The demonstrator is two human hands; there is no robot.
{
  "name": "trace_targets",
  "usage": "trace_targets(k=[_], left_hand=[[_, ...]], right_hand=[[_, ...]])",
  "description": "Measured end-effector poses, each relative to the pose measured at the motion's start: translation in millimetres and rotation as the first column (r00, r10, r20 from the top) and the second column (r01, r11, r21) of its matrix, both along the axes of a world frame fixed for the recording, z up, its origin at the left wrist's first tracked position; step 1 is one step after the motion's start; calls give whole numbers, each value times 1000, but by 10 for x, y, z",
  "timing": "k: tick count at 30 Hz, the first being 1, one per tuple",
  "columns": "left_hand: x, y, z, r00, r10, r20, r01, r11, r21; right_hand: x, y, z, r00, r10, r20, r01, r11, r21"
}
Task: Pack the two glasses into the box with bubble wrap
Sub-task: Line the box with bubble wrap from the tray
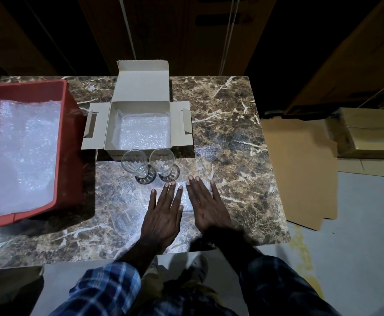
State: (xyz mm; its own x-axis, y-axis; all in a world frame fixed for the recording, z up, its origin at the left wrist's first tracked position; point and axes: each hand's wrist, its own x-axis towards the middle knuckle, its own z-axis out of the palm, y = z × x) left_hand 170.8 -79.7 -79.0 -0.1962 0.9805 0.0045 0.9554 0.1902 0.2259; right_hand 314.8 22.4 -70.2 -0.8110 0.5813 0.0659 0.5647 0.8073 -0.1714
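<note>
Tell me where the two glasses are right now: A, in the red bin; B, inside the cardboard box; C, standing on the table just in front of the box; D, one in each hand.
C: both glasses stand upright on the table just in front of the open box, while the left hand and right hand lie flat and hold nothing.

Left hand point(162, 215) and right hand point(206, 205) are lying palm down side by side, fingers straight and slightly spread, forearms in plaid sleeves point(109, 286) extending forward.
</note>
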Motion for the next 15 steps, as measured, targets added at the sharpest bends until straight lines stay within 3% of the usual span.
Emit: trace_targets(k=[8,15], left_hand=[[-70,-7,49,1000,-6,-16,5,999,-36],[-121,-1,54,999,-36,-7,35,998,-48]], right_hand=[[346,184,-76,980,-165,110,167,986,-13],[233,60,-5,997,75,-20,-73,993,91]])
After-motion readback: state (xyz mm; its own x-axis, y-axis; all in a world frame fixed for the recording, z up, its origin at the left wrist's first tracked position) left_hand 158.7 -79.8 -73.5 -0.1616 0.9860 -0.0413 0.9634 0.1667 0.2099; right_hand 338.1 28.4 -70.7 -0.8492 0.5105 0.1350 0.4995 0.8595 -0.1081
